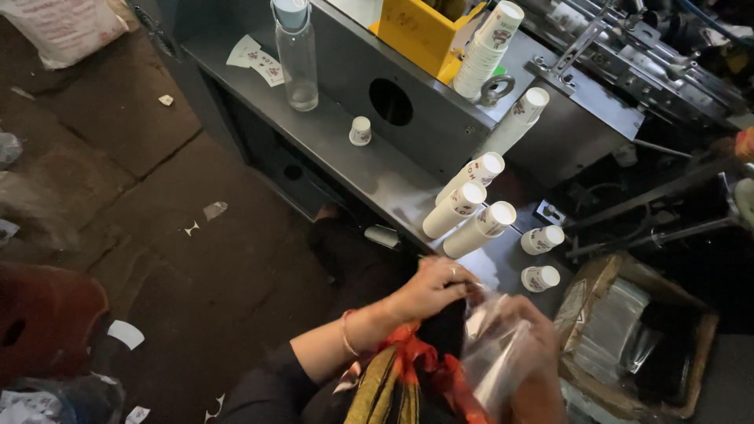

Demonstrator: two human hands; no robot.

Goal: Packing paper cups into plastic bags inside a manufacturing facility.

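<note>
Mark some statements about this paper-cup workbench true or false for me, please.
1. Both hands hold a clear plastic bag. True: the left hand and right hand grip it.
2. The plastic bottle lies on its side. False: it stands upright.
3. A single small cup stands alone on the metal shelf. True.
4. The cup stacks are blue. False: they are white with small prints.
5. A cardboard box sits at the right. True.
</note>
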